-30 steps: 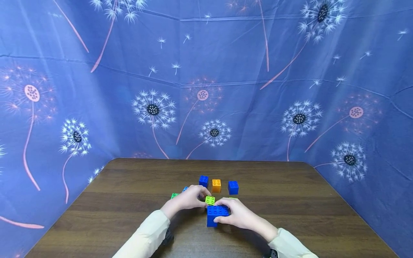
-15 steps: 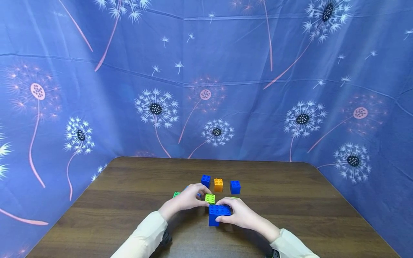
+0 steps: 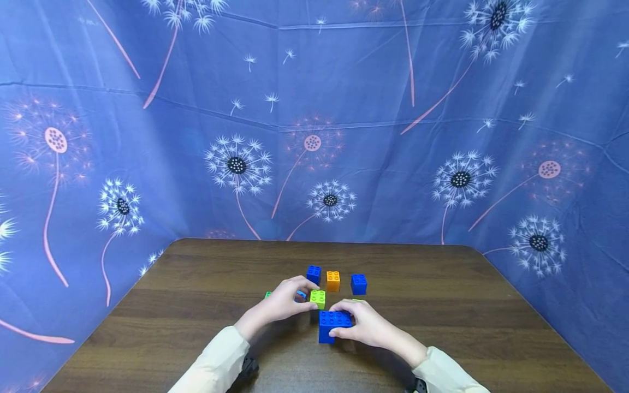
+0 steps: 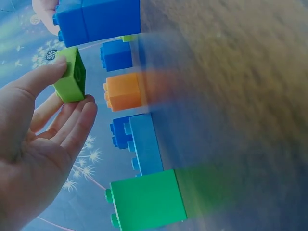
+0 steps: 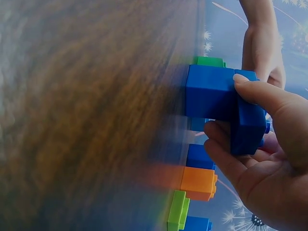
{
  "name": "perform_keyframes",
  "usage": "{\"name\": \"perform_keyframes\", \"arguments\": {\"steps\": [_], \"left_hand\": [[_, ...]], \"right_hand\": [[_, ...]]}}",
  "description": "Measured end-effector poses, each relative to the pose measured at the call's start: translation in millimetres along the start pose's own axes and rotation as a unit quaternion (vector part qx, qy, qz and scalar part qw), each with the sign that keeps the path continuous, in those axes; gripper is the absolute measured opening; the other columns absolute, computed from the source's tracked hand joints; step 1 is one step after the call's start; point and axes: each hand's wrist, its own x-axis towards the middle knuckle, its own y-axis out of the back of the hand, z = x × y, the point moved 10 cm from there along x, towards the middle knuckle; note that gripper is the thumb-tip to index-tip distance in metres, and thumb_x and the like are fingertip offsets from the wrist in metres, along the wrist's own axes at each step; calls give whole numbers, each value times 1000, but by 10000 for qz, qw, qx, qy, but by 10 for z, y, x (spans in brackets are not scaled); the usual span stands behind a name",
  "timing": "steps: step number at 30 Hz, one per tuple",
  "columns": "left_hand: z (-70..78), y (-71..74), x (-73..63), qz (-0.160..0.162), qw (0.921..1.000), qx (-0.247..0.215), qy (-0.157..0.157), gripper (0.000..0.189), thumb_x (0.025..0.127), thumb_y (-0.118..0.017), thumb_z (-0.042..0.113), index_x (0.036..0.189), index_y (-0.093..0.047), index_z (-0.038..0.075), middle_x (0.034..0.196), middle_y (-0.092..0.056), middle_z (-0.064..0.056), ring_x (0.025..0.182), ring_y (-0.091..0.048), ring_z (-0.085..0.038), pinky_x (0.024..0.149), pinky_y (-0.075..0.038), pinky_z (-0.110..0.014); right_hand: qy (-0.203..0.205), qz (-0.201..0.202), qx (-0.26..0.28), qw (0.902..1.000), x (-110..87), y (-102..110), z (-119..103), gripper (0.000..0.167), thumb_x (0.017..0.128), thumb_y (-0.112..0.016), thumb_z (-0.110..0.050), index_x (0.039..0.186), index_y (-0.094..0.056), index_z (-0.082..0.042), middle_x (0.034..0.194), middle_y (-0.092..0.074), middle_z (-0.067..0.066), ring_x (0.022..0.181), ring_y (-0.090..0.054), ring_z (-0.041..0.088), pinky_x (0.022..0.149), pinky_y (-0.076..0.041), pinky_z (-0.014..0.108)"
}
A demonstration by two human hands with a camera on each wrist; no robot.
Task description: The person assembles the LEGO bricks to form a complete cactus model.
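Observation:
In the head view my left hand (image 3: 277, 305) pinches a lime green toy building brick (image 3: 317, 299) between thumb and fingers. The left wrist view shows that brick (image 4: 70, 74) held off the table, its hollow underside partly visible. To its right, my right hand (image 3: 366, 325) grips two joined blue building bricks (image 3: 326, 330). In the right wrist view the upper blue brick (image 5: 246, 122) sticks out past the lower one (image 5: 209, 91), my thumb lying across them. A gap separates the lime brick from the blue pair.
Behind the hands on the wooden table (image 3: 442, 305) stand an orange brick (image 3: 333, 281), a blue brick (image 3: 313, 274) and another blue brick (image 3: 359, 284). A green brick (image 4: 147, 199) and light blue brick (image 4: 147, 144) lie near the left hand. Another lime brick (image 5: 178, 210) lies beyond the right hand.
My left hand has moved slightly up and left with the lime brick, away from the blue bricks. The right hand holds the blue pair almost still. The head view has shifted a little.

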Motion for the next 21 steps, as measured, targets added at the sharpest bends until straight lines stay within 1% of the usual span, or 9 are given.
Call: {"name": "perform_keyframes", "arguments": {"steps": [4, 8, 12, 16, 21], "left_hand": [[40, 52, -24, 168, 9998, -125, -69, 35, 84, -70, 21, 113, -62, 3, 102, -62, -6, 90, -62, -20, 74, -54, -22], [58, 76, -44, 228, 9994, -238, -48, 34, 85, -70, 23, 114, -62, 6, 102, -62, -3, 90, -61, -17, 74, -52, -18], [110, 81, -66, 245, 9989, -381, -73, 36, 84, -71, 22, 115, -62, 6, 102, -61, -2, 91, -61, -17, 76, -51, -19], [176, 70, -84, 223, 9984, -489, -163, 37, 83, -72, 21, 114, -61, 5, 102, -61, -3, 91, -62, -21, 78, -53, -23], [230, 46, -96, 179, 9978, -581, -274, 36, 81, -74, 23, 111, -62, 7, 100, -61, -3, 90, -63, -23, 78, -53, -25]], "right_hand": [[-77, -19, -48, 10000, 5, -2, 22, 39, 82, -70, -39, 108, -63, -10, 100, -68, 1, 89, -57, 7, 78, -49, 24], [-147, -4, -112, 9998, 4, -2, 43, 39, 82, -70, -40, 108, -64, -12, 100, -68, -1, 89, -57, 6, 79, -49, 24], [-229, -61, -57, 9997, 3, -14, 61, 40, 82, -70, -41, 108, -63, -12, 101, -67, -1, 90, -57, 7, 79, -49, 24], [-299, -127, 31, 9995, 3, -24, 69, 40, 83, -69, -41, 109, -63, -11, 103, -67, 0, 91, -57, 8, 78, -50, 24], [-184, -61, 18, 9998, 8, -20, 47, 42, 82, -70, -40, 109, -63, -9, 103, -67, 2, 91, -58, 11, 78, -50, 24]]}}
